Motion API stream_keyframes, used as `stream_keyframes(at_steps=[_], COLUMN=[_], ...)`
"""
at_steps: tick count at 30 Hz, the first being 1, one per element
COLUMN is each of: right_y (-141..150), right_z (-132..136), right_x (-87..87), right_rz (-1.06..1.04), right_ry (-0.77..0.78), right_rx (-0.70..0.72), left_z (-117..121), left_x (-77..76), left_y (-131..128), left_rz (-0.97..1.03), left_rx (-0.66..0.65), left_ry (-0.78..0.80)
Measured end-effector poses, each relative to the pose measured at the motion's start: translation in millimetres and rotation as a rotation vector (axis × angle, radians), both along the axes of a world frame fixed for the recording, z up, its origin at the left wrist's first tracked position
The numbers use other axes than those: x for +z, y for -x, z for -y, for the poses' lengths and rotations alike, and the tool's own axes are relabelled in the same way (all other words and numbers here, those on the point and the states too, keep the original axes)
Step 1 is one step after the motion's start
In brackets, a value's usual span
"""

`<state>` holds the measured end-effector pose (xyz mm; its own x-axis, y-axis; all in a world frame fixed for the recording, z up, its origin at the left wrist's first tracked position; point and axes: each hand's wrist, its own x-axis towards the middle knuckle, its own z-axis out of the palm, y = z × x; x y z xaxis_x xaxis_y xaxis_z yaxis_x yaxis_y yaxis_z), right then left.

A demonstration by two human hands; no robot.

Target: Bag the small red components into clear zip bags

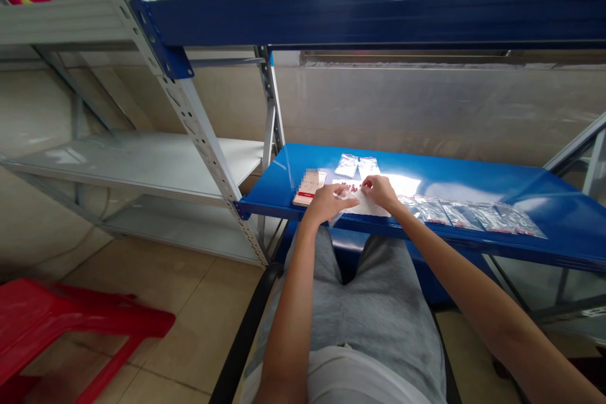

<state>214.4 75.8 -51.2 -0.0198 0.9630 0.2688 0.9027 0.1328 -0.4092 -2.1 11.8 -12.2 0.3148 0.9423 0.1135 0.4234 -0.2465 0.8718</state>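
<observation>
My left hand (pixel 326 203) is closed on a small clear plastic bag (pixel 335 219) at the front edge of the blue shelf. Beside it, the fingers of my right hand (pixel 381 190) are pinched together over a white sheet (pixel 367 207). Small red pieces (pixel 349 187) lie on that sheet between my hands. Whatever the right fingertips hold is too small to make out. Behind the hands lie two small clear packets (pixel 348 165). Just left of my left hand sits a phone (pixel 310 187), its screen partly blurred.
A row of several clear bags (pixel 466 214) with small red contents runs along the right of the blue shelf (pixel 511 180). Overhead crosses a dark blue beam (pixel 379 16). A perforated upright (pixel 203 126) stands at left, and a red plastic stool (pixel 85 315) is on the floor.
</observation>
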Motion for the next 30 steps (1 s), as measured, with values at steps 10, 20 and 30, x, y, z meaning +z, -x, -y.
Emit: stream_keyframes(at_steps=[10, 20, 30], right_y=[-3, 4, 4], right_z=[46, 70, 76], right_x=[39.6, 44.2, 52.4], right_rz=[-0.444, -0.559, -0.537], right_ry=[0.056, 0.123, 0.153], right_rx=[0.252, 0.441, 0.402], left_z=[-2, -1, 2], left_x=[0.6, 4.7, 5.5], left_y=[-1, -8, -15], left_rz=[-0.009, 0.045, 0.059], left_rx=[-0.036, -0.118, -0.161], left_ry=[-0.051, -0.055, -0.061])
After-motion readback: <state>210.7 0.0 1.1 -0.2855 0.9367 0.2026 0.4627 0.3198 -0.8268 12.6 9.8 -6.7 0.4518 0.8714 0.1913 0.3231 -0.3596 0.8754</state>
